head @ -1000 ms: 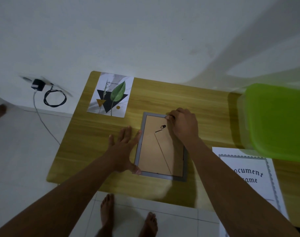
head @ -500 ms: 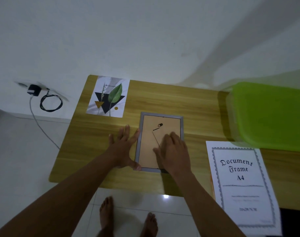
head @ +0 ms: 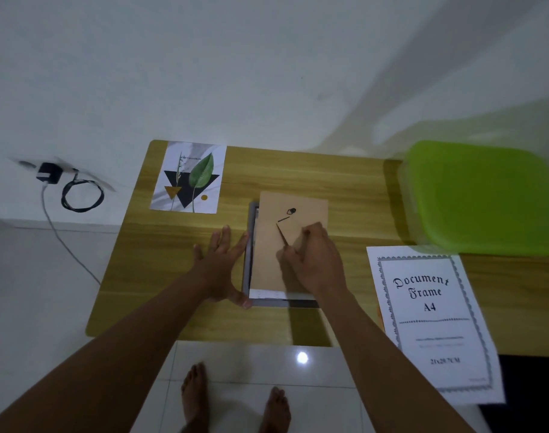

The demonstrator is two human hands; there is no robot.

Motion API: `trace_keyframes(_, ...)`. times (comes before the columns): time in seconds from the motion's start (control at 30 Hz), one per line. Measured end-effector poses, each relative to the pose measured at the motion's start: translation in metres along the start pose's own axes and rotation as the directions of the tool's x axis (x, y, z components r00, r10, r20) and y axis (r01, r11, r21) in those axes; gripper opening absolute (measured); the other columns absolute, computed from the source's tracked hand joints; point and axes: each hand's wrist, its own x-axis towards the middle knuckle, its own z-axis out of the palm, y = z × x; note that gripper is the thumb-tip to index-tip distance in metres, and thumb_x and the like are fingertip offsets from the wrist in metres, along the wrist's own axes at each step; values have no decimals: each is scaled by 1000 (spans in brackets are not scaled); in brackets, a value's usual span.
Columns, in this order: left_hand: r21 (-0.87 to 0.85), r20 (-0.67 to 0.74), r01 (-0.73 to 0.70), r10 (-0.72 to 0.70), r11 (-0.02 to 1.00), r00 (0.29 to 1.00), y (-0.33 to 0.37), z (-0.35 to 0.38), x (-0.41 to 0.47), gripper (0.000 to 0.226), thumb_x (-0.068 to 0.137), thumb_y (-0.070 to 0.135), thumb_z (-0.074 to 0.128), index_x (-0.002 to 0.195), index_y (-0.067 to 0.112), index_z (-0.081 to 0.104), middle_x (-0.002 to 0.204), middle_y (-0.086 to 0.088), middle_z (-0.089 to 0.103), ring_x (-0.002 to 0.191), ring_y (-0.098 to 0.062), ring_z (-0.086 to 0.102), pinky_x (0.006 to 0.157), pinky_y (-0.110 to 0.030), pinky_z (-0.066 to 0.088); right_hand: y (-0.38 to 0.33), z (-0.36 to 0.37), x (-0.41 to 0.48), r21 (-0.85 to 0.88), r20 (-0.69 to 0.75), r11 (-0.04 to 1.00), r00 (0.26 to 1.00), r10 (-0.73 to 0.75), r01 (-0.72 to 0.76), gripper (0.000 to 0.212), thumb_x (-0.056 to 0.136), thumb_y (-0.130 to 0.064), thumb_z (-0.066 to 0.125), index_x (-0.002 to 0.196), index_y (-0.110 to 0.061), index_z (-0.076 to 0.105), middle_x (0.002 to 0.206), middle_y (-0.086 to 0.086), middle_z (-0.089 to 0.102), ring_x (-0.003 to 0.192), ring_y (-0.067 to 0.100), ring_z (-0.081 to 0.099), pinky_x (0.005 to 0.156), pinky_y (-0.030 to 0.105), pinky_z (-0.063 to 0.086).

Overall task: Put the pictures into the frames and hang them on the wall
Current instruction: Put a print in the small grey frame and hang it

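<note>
I assess the task as early-stage. My left hand [head: 218,267], fingers straight, lies flat on the desk [head: 298,170] against the left rail of the grey frame [head: 249,245]. My right hand [head: 313,260] has its fingers curled on the backing board [head: 298,207], which sits askew over the frame. The leaf picture [head: 188,178] lies unframed at the desk's far left; insertion, closing and hanging remain

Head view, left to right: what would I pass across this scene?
Charger on the floor → leaf print → left hand → frame → backing board → document sheet → green box. The right hand lies over the board, so I skip it.
</note>
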Motion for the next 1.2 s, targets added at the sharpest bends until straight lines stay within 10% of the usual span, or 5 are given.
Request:
trace_keyframes(0.5, 57, -20, 39, -38, 998, 999, 4, 3, 7, 149, 49, 72, 79, 145, 35, -29, 155, -12, -32, 143, -35, -26, 113, -66, 2, 56, -86, 111, -222, -93, 949, 974, 207, -223, 45, 87, -39, 65, 118, -12, 48, 113, 11, 65, 100, 32, 64, 77, 40, 54)
trace_keyframes(0.8, 70, -18, 29, -27, 997, 999, -3, 9, 13, 153, 41, 84, 70, 141, 37, -35, 154, -9, -35, 141, -32, -32, 111, -68, 3, 85, -64, 125, -295, -21, 950, 995, 100, -102, 23, 96, -30, 46, 113, -16, 53, 114, 8, 55, 108, 30, 56, 92, 48, 49)
trace_keyframes(1.2, 24, 3, 24, -24, 999, 1000, 5, -2, 3, 154, 40, 77, 77, 146, 38, -27, 155, -9, -33, 143, -34, -27, 110, -69, 1, 40, -30, 61, -275, 122, 946, 983, -140, 169, 51, 102, -36, 44, 145, -11, 35, 152, 14, 34, 143, 31, 27, 114, 50, 24)
